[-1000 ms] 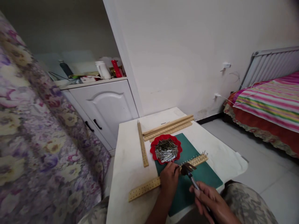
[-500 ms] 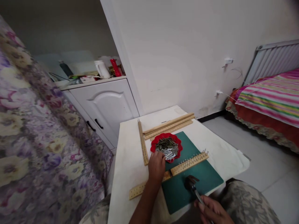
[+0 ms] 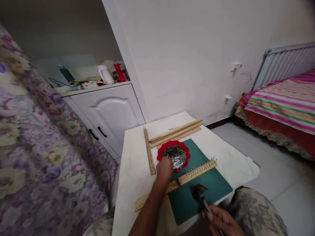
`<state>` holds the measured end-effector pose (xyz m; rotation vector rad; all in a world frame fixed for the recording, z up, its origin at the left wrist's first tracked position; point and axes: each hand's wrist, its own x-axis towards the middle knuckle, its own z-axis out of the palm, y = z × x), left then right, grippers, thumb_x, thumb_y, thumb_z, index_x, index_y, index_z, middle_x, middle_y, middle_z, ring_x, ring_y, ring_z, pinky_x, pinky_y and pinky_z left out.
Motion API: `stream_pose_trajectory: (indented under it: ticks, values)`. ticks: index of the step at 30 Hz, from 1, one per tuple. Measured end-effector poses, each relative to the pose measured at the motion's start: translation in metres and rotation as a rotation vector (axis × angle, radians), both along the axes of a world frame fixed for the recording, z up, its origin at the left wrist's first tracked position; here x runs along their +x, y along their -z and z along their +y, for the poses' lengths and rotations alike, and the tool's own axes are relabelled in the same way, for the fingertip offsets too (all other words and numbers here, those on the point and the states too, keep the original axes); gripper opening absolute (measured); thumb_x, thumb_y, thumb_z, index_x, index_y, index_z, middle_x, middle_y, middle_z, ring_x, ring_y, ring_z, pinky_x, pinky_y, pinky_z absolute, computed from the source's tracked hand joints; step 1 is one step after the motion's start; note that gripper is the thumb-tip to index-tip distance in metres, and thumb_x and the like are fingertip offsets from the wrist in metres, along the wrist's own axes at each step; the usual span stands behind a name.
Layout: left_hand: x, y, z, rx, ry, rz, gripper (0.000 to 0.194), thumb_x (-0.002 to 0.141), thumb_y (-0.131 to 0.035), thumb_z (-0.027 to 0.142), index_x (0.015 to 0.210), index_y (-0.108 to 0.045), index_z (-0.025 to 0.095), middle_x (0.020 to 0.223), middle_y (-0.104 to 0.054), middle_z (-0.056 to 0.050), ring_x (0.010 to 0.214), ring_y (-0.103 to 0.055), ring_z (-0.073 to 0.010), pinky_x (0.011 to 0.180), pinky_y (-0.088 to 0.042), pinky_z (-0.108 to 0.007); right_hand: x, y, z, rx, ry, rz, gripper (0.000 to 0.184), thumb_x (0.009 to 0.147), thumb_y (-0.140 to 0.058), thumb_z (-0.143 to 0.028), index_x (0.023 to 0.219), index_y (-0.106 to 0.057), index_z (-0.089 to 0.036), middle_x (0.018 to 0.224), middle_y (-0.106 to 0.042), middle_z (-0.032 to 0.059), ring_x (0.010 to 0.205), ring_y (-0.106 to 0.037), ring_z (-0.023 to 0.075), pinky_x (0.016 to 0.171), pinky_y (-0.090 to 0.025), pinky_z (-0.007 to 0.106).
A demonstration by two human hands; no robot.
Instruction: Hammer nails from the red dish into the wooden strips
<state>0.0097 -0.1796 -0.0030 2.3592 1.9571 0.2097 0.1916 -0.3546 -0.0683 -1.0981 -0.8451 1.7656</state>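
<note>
My left hand (image 3: 164, 169) is at the near left rim of a red scalloped bowl (image 3: 188, 156), fingers curled in among the loose nails (image 3: 177, 155). Its fingertips are hidden, so what they pinch cannot be made out. In my right hand (image 3: 223, 219) is a claw hammer (image 3: 205, 204), gripped by the handle, its head low over the green mat (image 3: 187, 208). Across the mat lies a wooden strip (image 3: 188, 177) with rows of nails standing upright toward its right end. Another drilled strip (image 3: 140, 203) continues to the left, partly behind my left forearm.
More wooden strips (image 3: 177, 132) lie along the table's far side, and a narrow one (image 3: 149, 154) stretches left of the bowl. The white table (image 3: 236, 164) stands against a wall. A cabinet (image 3: 110, 114) and floral curtain (image 3: 49, 147) are left; a bed (image 3: 283, 108) is right.
My left hand's fingers have curled in a little more at the bowl's edge. The right hand keeps hold of the hammer in about the same place. The whole view has shifted slightly.
</note>
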Motion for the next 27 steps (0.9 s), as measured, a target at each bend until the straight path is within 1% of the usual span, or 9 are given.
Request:
stream_pose_trajectory:
  ticks: [3, 5, 9, 11, 14, 19, 21, 24, 27]
  values:
    - [-0.002, -0.002, 0.0, -0.012, 0.013, -0.002, 0.021, 0.081, -0.043, 0.019, 0.079, -0.064, 0.018, 0.086, -0.064, -0.009, 0.08, -0.06, -0.02, 0.066, -0.04, -0.027, 0.0, -0.008, 0.0, 0.011, -0.041, -0.043, 0.043, 0.067, -0.059, -0.06, 0.071, -0.051, -0.018, 0.037, -0.049, -0.0071, 0.025, -0.027, 0.0029, 0.03, -0.011, 0.016]
    - [-0.004, -0.003, 0.0, -0.019, 0.021, -0.008, 0.02, 0.082, -0.043, 0.021, 0.08, -0.064, 0.019, 0.089, -0.064, -0.007, 0.083, -0.059, -0.019, 0.067, -0.04, -0.026, -0.001, -0.013, 0.001, 0.017, -0.041, -0.045, 0.043, 0.067, -0.058, -0.06, 0.071, -0.05, -0.018, 0.038, -0.05, -0.007, 0.024, -0.029, 0.0025, 0.028, -0.012, 0.015]
    - [-0.004, -0.006, 0.004, -0.058, 0.027, -0.01, 0.014, 0.077, -0.052, 0.026, 0.077, -0.064, 0.02, 0.088, -0.065, -0.005, 0.083, -0.059, -0.0183, 0.066, -0.04, -0.024, -0.002, -0.02, 0.001, 0.006, -0.02, -0.023, 0.042, 0.068, -0.058, -0.06, 0.072, -0.048, -0.019, 0.038, -0.051, -0.0075, 0.022, -0.029, 0.002, 0.027, -0.012, 0.014]
    - [-0.002, -0.007, 0.007, -0.087, 0.021, 0.001, 0.011, 0.074, -0.055, 0.025, 0.074, -0.064, 0.019, 0.082, -0.066, -0.005, 0.078, -0.06, -0.019, 0.064, -0.04, -0.025, -0.002, -0.02, 0.001, 0.004, -0.021, -0.012, 0.042, 0.068, -0.058, -0.059, 0.072, -0.048, -0.019, 0.038, -0.052, -0.0076, 0.022, -0.029, 0.0019, 0.026, -0.012, 0.014]
    - [0.0, -0.006, 0.011, -0.11, 0.022, 0.019, 0.012, 0.074, -0.053, 0.022, 0.074, -0.065, 0.018, 0.079, -0.067, -0.007, 0.075, -0.061, -0.0204, 0.063, -0.04, -0.027, -0.001, -0.019, 0.001, 0.007, -0.023, -0.006, 0.042, 0.068, -0.057, -0.06, 0.072, -0.048, -0.019, 0.036, -0.051, -0.0079, 0.021, -0.028, 0.0017, 0.026, -0.012, 0.014]
    - [0.0, -0.008, 0.012, -0.098, 0.054, 0.021, 0.017, 0.078, -0.048, 0.021, 0.078, -0.065, 0.019, 0.083, -0.066, -0.007, 0.08, -0.059, -0.0202, 0.067, -0.041, -0.028, 0.0, -0.019, 0.001, -0.006, -0.025, 0.002, 0.041, 0.07, -0.057, -0.058, 0.074, -0.05, -0.018, 0.038, -0.052, -0.0072, 0.021, -0.029, 0.0017, 0.026, -0.011, 0.014]
    - [0.0, -0.009, 0.012, -0.07, 0.075, 0.009, 0.019, 0.081, -0.045, 0.022, 0.082, -0.064, 0.019, 0.089, -0.065, -0.006, 0.085, -0.058, -0.0196, 0.07, -0.041, -0.027, 0.0, -0.019, 0.0, -0.016, -0.024, 0.004, 0.041, 0.07, -0.057, -0.058, 0.074, -0.05, -0.018, 0.037, -0.052, -0.0076, 0.021, -0.028, 0.0016, 0.026, -0.011, 0.015]
    - [0.004, -0.011, 0.016, -0.018, 0.143, -0.017, 0.022, 0.084, -0.042, 0.02, 0.093, -0.062, 0.02, 0.1, -0.061, -0.006, 0.095, -0.054, -0.0183, 0.078, -0.04, -0.027, 0.0, -0.02, 0.0, 0.0, -0.027, 0.001, 0.042, 0.07, -0.057, -0.058, 0.074, -0.051, -0.018, 0.038, -0.051, -0.0076, 0.021, -0.028, 0.0019, 0.026, -0.011, 0.015]
    - [0.012, -0.007, 0.022, -0.011, 0.209, -0.014, 0.022, 0.083, -0.044, 0.016, 0.093, -0.063, 0.02, 0.099, -0.06, -0.006, 0.096, -0.053, -0.0176, 0.082, -0.039, -0.026, 0.001, -0.021, 0.001, 0.01, -0.044, -0.008, 0.041, 0.069, -0.058, -0.058, 0.073, -0.05, -0.018, 0.039, -0.051, -0.0077, 0.022, -0.029, 0.0018, 0.027, -0.012, 0.015]
